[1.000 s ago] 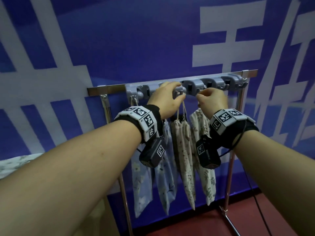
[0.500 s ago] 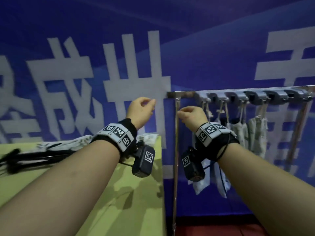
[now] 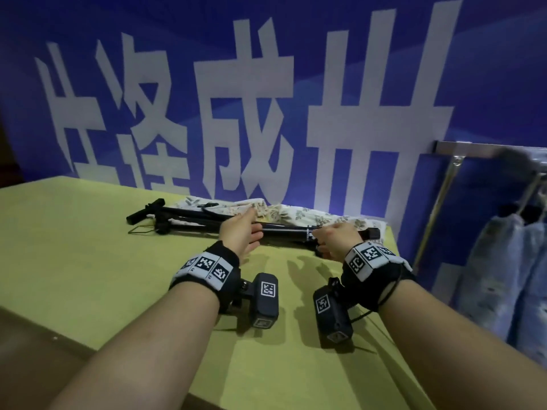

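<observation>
I see a yellow-green table (image 3: 88, 261). On it a black folded tripod (image 3: 189, 218) lies lengthwise, partly over a leaf-printed cloth (image 3: 296, 216) spread along the far edge.

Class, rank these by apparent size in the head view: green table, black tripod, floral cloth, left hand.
1. green table.
2-3. black tripod and floral cloth: similar span, cloth partly hidden, so unranked.
4. left hand, though nearest the camera.

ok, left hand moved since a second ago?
Yes: the left hand went left, off the rack rail, now over the green table by the black pole.
</observation>
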A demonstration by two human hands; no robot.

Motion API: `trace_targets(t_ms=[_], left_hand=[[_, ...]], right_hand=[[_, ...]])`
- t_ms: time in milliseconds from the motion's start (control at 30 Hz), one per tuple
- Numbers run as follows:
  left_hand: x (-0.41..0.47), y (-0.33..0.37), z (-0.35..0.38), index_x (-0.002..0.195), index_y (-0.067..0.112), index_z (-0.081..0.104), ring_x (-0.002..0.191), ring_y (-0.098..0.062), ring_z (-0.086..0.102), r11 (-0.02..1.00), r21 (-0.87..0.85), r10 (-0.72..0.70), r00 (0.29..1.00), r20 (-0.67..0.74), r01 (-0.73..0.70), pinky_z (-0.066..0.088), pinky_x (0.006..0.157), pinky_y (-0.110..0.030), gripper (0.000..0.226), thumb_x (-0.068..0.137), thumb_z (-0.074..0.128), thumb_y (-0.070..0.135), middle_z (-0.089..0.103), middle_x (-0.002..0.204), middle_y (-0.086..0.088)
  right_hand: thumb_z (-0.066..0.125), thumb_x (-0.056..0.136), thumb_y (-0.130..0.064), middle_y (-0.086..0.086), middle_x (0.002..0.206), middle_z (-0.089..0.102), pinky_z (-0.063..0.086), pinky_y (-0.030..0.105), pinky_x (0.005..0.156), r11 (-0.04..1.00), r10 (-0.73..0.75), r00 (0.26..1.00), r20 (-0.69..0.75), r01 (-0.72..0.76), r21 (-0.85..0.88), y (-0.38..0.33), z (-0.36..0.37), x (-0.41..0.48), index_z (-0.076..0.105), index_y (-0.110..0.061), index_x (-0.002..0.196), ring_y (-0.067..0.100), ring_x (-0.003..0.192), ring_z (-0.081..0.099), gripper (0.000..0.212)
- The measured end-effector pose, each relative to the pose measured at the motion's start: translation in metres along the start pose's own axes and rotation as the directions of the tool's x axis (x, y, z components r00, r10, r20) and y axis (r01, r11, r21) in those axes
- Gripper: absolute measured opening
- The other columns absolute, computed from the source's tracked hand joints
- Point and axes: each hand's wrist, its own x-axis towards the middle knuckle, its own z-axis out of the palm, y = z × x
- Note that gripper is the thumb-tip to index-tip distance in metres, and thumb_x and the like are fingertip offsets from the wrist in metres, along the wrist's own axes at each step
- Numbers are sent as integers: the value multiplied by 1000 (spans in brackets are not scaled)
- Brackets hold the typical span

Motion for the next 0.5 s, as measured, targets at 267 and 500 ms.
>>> trace_targets(t_ms=[267,500], left_hand=[[33,-31,0,149,16,33,113,-32,61,904,-387,-182,983,38,183,55,88,-38,59,97,59,29,36,149,-21],[49,-28,-16,135,12,49,98,-23,67,862,-470,-210,978,11,190,59,75,-29,40,98,57,27,54,131,-19]], right_hand=[[56,94,-17,8,122,57,52,32,80,767,231,965,-122,-103,634,35,12,34,51,-13,130,21,86,62,36],[68,86,-23,9,79,63,53,22,53,539,281,959,-31,-131,832,35,13,36,58,-10,88,17,61,60,17]])
